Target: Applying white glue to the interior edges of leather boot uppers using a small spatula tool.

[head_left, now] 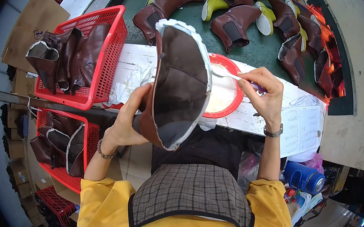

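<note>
My left hand (125,122) is closed on a brown leather boot upper (181,77), held up with its dark lining facing me. A white coating runs along the upper's rim. Pinched in my right hand (266,94) is a small toothbrush-like brush (226,75) with a pale, whitish neck and some purple at the grip. Its tip meets or lies very close to the upper's right edge; contact is hard to make out. Beneath the brush, a red basin (237,103) of milky white liquid sits partly behind the upper.
Red baskets of brown boot uppers stand at the left, one higher (112,56) and one lower (91,148). Several brown boots on yellow-green lasts (234,25) lie across the green table. A written sheet (299,129) and a blue bottle (302,177) are at the right.
</note>
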`<action>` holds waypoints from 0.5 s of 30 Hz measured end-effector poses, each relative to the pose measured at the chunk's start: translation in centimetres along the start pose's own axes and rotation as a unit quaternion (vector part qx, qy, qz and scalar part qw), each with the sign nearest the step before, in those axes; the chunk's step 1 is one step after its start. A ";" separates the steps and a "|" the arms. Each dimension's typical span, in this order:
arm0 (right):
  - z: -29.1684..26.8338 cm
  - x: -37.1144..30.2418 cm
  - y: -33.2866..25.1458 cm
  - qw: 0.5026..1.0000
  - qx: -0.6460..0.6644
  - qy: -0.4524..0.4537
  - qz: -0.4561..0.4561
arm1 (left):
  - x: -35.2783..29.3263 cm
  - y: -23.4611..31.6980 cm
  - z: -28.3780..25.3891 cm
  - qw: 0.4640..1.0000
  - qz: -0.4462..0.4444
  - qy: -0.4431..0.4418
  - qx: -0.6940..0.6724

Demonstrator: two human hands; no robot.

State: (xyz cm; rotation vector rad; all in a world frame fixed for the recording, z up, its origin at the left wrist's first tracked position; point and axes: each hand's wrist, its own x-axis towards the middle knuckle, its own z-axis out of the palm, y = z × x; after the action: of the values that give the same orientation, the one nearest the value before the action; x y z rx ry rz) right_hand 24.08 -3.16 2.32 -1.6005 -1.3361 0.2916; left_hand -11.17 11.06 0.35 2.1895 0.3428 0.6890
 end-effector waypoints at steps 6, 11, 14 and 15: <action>1.9 -2.1 4.0 0.951 -0.308 -0.036 -0.023 | 2.8 -0.9 0.8 0.999 0.030 0.030 0.031; 0.9 -2.3 1.4 0.982 -0.187 0.021 0.026 | 3.5 -0.2 1.0 0.995 0.037 0.044 0.087; 0.1 -2.2 0.0 0.997 -0.026 0.069 0.032 | 4.2 0.7 1.2 0.996 0.041 0.024 0.078; 0.1 -2.1 -0.6 0.998 -0.029 0.059 0.026 | 4.3 1.0 1.2 0.996 0.041 0.022 0.077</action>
State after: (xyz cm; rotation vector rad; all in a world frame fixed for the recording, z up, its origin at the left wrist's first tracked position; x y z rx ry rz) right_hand 22.92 -4.93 1.97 -1.6771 -1.2248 0.1886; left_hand -6.95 11.61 2.09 2.3490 0.3389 0.7796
